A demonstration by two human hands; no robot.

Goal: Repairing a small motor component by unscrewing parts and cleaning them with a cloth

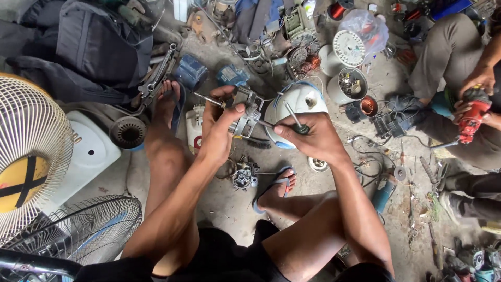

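My left hand [222,120] grips a small metal fan motor [245,112] with a thin shaft sticking out to the left, held above the floor between my knees. My right hand [308,137] is closed on a dark-handled screwdriver [295,121], its tip against the motor's side. Just behind the motor lies a white and blue fan housing [300,99]. Another small motor part [242,177] rests on the concrete below my hands, beside my right foot in a blue sandal [276,190].
Fan grilles [31,151] and a white fan base [88,151] lie at the left. Motor parts, wires and a clear plastic bag [365,28] litter the floor ahead. At the right, another person's hands hold a red power tool [472,117].
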